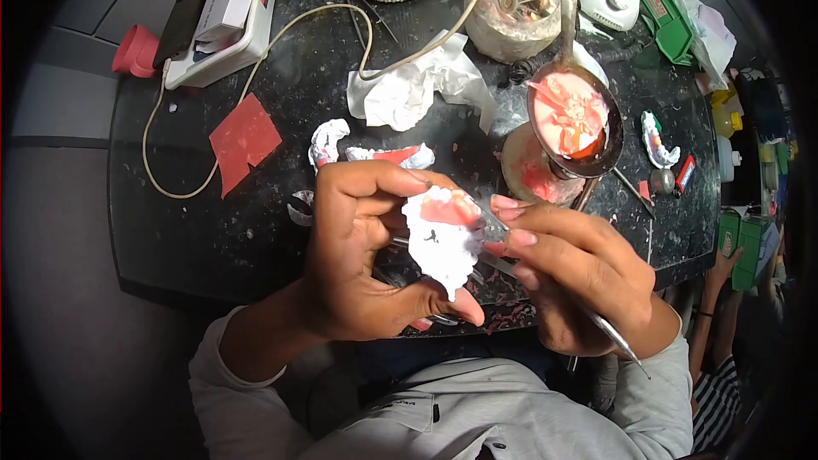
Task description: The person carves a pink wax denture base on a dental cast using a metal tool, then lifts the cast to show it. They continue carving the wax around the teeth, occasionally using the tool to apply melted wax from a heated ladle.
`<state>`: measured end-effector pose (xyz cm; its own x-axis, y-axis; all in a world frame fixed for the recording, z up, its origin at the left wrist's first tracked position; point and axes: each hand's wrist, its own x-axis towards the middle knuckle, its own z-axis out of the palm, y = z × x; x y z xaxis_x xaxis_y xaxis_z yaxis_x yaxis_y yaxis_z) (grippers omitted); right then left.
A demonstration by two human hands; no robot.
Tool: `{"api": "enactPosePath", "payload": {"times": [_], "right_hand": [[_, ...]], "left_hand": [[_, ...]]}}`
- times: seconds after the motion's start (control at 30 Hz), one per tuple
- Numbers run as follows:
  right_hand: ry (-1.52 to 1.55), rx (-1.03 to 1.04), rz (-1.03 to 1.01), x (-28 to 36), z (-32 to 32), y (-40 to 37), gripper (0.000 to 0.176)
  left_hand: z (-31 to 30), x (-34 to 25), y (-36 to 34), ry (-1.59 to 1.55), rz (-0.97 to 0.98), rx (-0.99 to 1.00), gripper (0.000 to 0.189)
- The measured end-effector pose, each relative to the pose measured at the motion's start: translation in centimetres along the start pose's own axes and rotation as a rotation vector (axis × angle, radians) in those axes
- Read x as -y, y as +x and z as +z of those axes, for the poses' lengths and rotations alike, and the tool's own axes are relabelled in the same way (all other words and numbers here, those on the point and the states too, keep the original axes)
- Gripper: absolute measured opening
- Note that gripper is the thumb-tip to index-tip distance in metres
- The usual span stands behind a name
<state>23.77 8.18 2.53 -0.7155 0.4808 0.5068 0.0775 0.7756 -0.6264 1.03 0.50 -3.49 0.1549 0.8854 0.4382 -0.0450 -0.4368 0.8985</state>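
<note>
Between the thumb and fingers of my left hand (354, 255) is a white plaster dental cast (443, 255), with pink wax (450, 211) along its upper part and a small dark mark on its face. My right hand (588, 268) grips a thin metal wax carver (620, 342) like a pen, its working end right at the cast's right edge. Just beyond my hands, two more plaster pieces (326, 143) (394, 156) lie on the black table. A dark pan (569, 115) of pink and red wax sits above a round, wax-stained base to the upper right.
A pink wax sheet (244, 146) and crumpled white paper (422, 89) lie across the table. A cable (307, 10) loops over it from a white box (226, 64). Another cast (656, 143) is at right. At far right, another person's hand (724, 266) touches a green box (751, 247).
</note>
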Motion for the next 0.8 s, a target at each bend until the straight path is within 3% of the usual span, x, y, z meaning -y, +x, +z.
{"api": "enactPosePath", "payload": {"times": [0.1,0.3,0.4,0.47,0.5,0.63,0.73,0.8], "right_hand": [[0.026,-0.004,0.084,0.4,0.4,-0.2,0.036],[0.111,0.022,0.018,0.0,0.4,0.0,0.033],[0.342,0.013,0.085,-0.3,0.3,0.0,0.028],[0.358,0.058,0.085,-0.2,-0.2,0.2,0.026],[0.373,0.103,0.085,-0.2,-0.4,0.2,0.025],[0.325,0.078,0.101,-0.4,-0.1,-0.2,0.017],[0.318,0.132,0.066,-0.6,-0.3,0.0,0.015],[0.330,0.138,0.064,-0.6,-0.2,0.0,0.012]], "left_hand": [[0.3,0.2,-0.1,-0.048,0.027,-0.020,0.089],[0.1,-0.3,-0.1,-0.042,-0.005,-0.053,0.088],[-0.3,-1.1,0.3,-0.183,-0.119,0.042,0.089],[-0.1,-1.6,0.5,-0.261,-0.281,0.032,0.106],[0.1,-3.1,0.8,-0.265,-0.482,-0.009,0.112],[-0.4,-3.6,1.2,-0.232,-0.513,0.001,0.115],[-0.7,-2.8,0.8,-0.183,-0.372,0.058,0.099],[-1.0,-2.7,0.8,-0.053,-0.349,0.143,0.113]]}}
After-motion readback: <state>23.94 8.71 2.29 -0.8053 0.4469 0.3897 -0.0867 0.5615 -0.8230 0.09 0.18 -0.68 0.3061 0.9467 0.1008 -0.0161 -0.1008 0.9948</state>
